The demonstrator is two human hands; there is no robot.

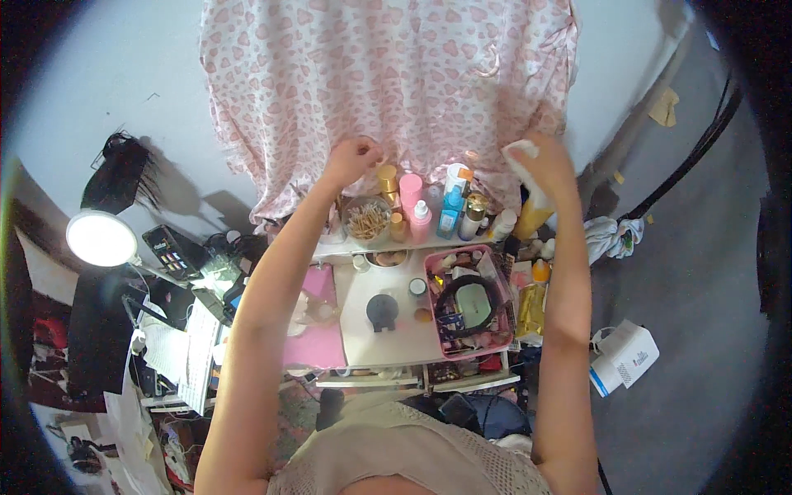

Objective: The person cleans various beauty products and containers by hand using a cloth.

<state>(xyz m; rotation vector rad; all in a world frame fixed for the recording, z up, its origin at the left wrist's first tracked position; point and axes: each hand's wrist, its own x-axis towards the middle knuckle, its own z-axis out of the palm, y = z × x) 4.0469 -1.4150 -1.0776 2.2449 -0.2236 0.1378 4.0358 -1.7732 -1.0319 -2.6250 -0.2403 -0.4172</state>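
My right hand, a little blurred, grips a white tissue or cloth beside the right end of the dressing-table shelf. Over at the left, my left hand hovers with curled fingers before a pink-and-white heart-patterned cloth hanging on the wall. Whether those fingers pinch anything is hidden. Just right of that hand stands a gold-capped bottle. A round tub of cotton swabs sits below it, near a pink bottle, a blue pump bottle and a white bottle with gold cap.
A pink basket of cosmetics, topped by a black headband, stands on the white tabletop. Nearby lies a round dark compact. Front drawers are pulled out. A lit round lamp and a phone are at left.
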